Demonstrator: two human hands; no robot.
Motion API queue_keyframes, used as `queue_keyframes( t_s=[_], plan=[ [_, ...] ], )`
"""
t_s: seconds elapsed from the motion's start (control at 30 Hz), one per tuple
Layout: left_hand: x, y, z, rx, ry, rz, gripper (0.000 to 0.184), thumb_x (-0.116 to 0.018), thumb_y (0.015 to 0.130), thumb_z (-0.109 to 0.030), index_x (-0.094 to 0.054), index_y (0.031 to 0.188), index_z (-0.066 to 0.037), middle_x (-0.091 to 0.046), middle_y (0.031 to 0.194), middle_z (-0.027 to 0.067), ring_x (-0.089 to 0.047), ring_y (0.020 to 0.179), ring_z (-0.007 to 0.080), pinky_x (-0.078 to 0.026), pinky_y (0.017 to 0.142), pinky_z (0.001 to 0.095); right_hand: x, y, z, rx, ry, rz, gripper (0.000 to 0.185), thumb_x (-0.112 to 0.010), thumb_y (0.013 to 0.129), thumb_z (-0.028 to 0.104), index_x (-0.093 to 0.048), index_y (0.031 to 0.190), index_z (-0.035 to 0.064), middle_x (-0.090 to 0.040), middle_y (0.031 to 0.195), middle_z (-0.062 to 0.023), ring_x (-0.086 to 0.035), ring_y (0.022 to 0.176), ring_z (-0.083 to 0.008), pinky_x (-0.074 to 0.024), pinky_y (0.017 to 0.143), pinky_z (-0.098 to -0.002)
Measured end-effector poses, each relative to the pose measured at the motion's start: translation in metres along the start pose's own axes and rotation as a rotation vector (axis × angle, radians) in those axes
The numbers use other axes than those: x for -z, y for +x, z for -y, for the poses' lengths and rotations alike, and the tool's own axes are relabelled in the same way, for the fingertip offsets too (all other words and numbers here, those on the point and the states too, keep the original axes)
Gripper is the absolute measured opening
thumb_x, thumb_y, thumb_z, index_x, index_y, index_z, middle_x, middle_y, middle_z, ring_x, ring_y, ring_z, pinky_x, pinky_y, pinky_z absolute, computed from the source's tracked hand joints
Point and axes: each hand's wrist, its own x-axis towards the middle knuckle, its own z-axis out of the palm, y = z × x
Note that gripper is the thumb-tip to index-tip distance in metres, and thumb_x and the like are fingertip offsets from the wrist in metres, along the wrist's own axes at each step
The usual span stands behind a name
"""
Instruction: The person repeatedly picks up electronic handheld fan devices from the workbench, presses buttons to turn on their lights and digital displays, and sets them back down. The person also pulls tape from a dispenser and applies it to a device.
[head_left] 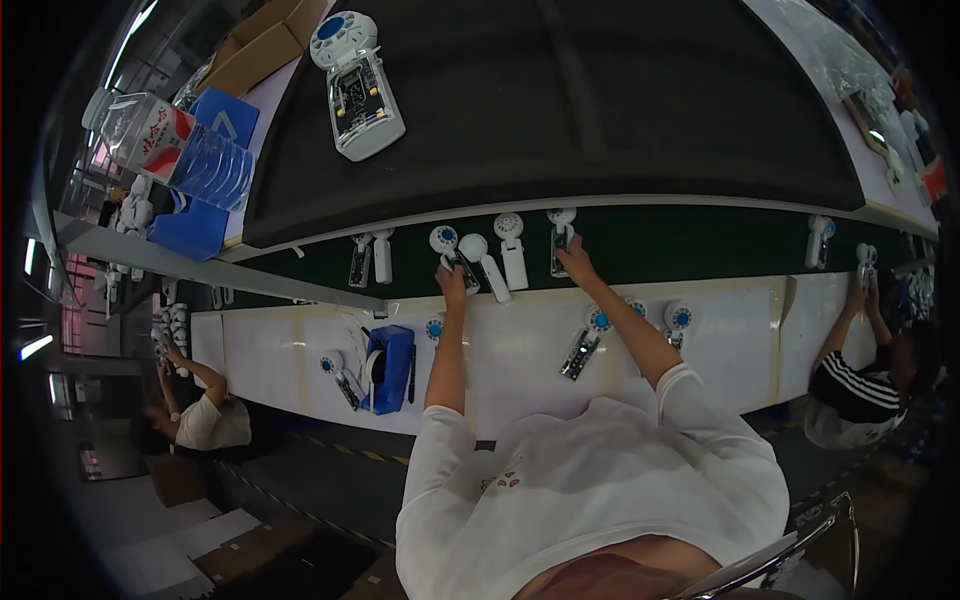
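Observation:
My left hand (454,281) is closed around the handle of a white handheld fan (443,239) with a blue centre. My right hand (576,262) grips another handheld fan (561,216), whose handle shows dark inner parts. Both are over the green conveyor belt (640,245). Between my hands lie two white fans, one tilted (487,268) and one nearly upright (511,250). Left of my left hand are an opened fan (360,260) and a closed white one (382,256). On the white bench in front of me rests a fan with an exposed circuit board (577,352).
A blue bin (398,368) stands on the white bench (515,365), beside a fan (340,378). A larger opened fan (362,105) lies on the black mat (480,110). A water jug (175,150) is at upper left. Co-workers sit left (212,415) and right (870,375).

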Motion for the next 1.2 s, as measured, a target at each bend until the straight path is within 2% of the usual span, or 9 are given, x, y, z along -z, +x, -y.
queue_keyframes(
  t_s=[0.03,0.1,0.23,0.3,0.4,0.63,0.8,0.97,1.2],
  plan=[
    [0.001,-0.006,-0.015,-0.009,0.082,-0.074,0.048,-0.055,0.076,-0.019,-0.043,0.115,0.007,-0.042,0.109,0.0201,-0.041,0.098,0.0298,-0.034,0.088,0.0370,-0.011,0.007,-0.008,-0.001,0.003,-0.004,0.054,-0.056,0.079,0.015,-0.029,0.120,-0.0075,-0.051,0.105,-0.0216,-0.055,0.094,-0.0306,-0.0447,0.078,-0.0364],
    [-0.004,-0.018,-0.034,-0.023,0.162,-0.148,0.052,-0.057,0.075,-0.019,-0.041,0.118,0.007,-0.040,0.115,0.0243,-0.037,0.107,0.0368,-0.030,0.094,0.0431,-0.038,0.018,-0.022,0.413,-0.806,-0.782,0.057,-0.061,0.077,0.016,-0.034,0.121,-0.0079,-0.045,0.114,-0.0231,-0.051,0.097,-0.0321,-0.0457,0.076,-0.0371],
    [-0.018,-0.047,-0.045,-0.333,0.371,-0.534,0.054,-0.057,0.075,-0.018,-0.040,0.121,0.005,-0.037,0.116,0.0233,-0.036,0.105,0.0371,-0.029,0.093,0.0459,-0.076,-0.001,0.015,0.807,-0.850,-0.482,0.063,-0.066,0.075,0.017,-0.034,0.125,-0.0051,-0.040,0.116,-0.0235,-0.046,0.100,-0.0358,-0.0429,0.083,-0.0396],
    [-0.029,-0.064,-0.041,-0.428,0.354,-0.572,0.053,-0.057,0.076,-0.018,-0.039,0.121,0.004,-0.037,0.116,0.0232,-0.036,0.105,0.0368,-0.029,0.093,0.0465,-0.110,-0.009,0.024,0.493,-0.438,-0.210,0.063,-0.067,0.073,0.019,-0.035,0.121,-0.0075,-0.041,0.112,-0.0234,-0.047,0.101,-0.0356,-0.0447,0.083,-0.0407],
    [-0.044,-0.078,-0.029,-0.316,0.262,-0.627,0.051,-0.058,0.078,-0.016,-0.039,0.121,0.003,-0.037,0.116,0.0234,-0.034,0.106,0.0364,-0.028,0.093,0.0469,-0.133,-0.007,0.031,0.243,-0.496,-0.178,0.065,-0.070,0.070,0.023,-0.037,0.115,-0.0089,-0.044,0.105,-0.0222,-0.049,0.099,-0.0360,-0.0463,0.082,-0.0409],
    [-0.028,-0.081,-0.036,-0.328,0.459,-0.509,0.035,-0.062,0.080,-0.019,-0.052,0.108,-0.001,-0.037,0.117,0.0236,-0.035,0.107,0.0341,-0.031,0.091,0.0434,-0.130,0.022,0.022,0.162,-0.293,-0.078,0.063,-0.073,0.062,0.028,-0.043,0.103,-0.0095,-0.049,0.107,-0.0231,-0.054,0.096,-0.0362,-0.0474,0.080,-0.0401],
    [-0.031,-0.073,-0.036,-0.446,0.370,-0.243,0.040,-0.067,0.077,-0.027,-0.054,0.103,0.000,-0.044,0.109,0.0231,-0.040,0.104,0.0351,-0.033,0.090,0.0417,-0.072,-0.034,0.038,0.132,0.095,0.183,0.069,-0.071,0.068,0.030,-0.039,0.120,-0.0012,-0.051,0.108,-0.0188,-0.055,0.096,-0.0302,-0.0445,0.083,-0.0369],
    [-0.043,-0.056,-0.044,-0.108,0.558,-0.295,0.061,-0.072,0.067,-0.042,-0.052,0.097,0.007,-0.050,0.102,0.0226,-0.047,0.100,0.0363,-0.036,0.089,0.0437,-0.023,-0.111,0.060,0.092,0.505,0.326,0.060,-0.065,0.076,0.026,-0.039,0.126,0.0052,-0.053,0.106,-0.0131,-0.056,0.092,-0.0243,-0.0453,0.080,-0.0342],
    [-0.041,-0.011,-0.018,0.075,0.272,-0.026,0.048,-0.064,0.073,-0.039,-0.052,0.091,0.004,-0.057,0.092,0.0173,-0.056,0.087,0.0311,-0.050,0.068,0.0418,0.022,-0.157,0.051,-0.241,1.239,0.860,0.059,-0.054,0.083,0.032,-0.034,0.133,0.0051,-0.054,0.100,-0.0100,-0.054,0.076,-0.0156,-0.0438,0.057,-0.0224]
  ],
)
